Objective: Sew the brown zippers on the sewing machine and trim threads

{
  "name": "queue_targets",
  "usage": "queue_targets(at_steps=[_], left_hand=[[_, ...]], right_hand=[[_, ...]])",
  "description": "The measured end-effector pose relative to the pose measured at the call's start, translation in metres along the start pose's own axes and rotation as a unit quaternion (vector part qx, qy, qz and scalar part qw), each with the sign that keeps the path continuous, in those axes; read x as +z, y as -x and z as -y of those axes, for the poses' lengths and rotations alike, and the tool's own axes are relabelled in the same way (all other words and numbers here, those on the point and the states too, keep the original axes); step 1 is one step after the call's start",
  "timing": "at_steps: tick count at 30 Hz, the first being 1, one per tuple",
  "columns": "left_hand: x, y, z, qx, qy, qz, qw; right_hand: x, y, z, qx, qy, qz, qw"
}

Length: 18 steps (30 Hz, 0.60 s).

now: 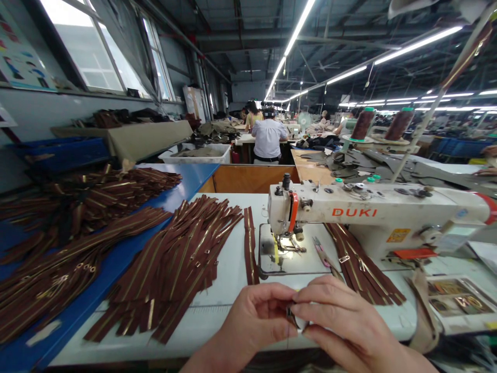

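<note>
My left hand and my right hand meet at the table's front edge, fingers pinched together. Between their fingertips is a small metal piece that looks like a bobbin case, mostly covered by the fingers. A thin thread hangs below it. Just beyond my hands stands a white DUKI sewing machine, its needle area lit. One brown zipper lies left of the machine bed, and thread snips rest on the plate's right side. More brown zippers lie under the machine arm.
A large pile of brown zippers covers the table's left part. Further bundles of zippers lie on a blue surface. At the right is a tray of metal hardware. Brown thread cones stand behind; a seated person works ahead.
</note>
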State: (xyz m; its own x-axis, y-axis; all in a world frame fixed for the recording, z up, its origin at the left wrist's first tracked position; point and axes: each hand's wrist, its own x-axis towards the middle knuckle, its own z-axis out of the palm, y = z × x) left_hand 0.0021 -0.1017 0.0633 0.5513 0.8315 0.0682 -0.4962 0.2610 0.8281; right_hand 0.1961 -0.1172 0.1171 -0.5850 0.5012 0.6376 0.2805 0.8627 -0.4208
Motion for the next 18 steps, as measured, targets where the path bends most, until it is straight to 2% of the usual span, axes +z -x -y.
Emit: queue_targets(at_steps=[3,8,12,15,16,18], left_hand=[[-0.004,0.000,0.006,0.028,0.002,-0.023,0.999],[-0.007,0.001,0.011,0.063,-0.023,-0.038,0.997],[-0.003,0.005,0.010,0.071,-0.089,-0.074,0.991],[0.001,0.008,0.006,0.093,-0.182,-0.120,0.971],[0.002,0.008,0.004,0.110,-0.224,-0.129,0.960],[0.003,0.009,0.003,0.154,-0.309,-0.131,0.930]], right_hand=[[0.007,0.004,-0.006,0.005,-0.004,-0.011,1.000],[0.024,0.014,-0.006,0.045,-0.020,-0.062,0.997],[0.044,0.026,-0.009,0.107,-0.099,-0.118,0.982],[0.059,0.033,-0.014,0.193,-0.186,-0.184,0.946],[0.062,0.033,-0.015,0.233,-0.222,-0.211,0.923],[0.067,0.032,-0.015,0.312,-0.319,-0.247,0.860]])
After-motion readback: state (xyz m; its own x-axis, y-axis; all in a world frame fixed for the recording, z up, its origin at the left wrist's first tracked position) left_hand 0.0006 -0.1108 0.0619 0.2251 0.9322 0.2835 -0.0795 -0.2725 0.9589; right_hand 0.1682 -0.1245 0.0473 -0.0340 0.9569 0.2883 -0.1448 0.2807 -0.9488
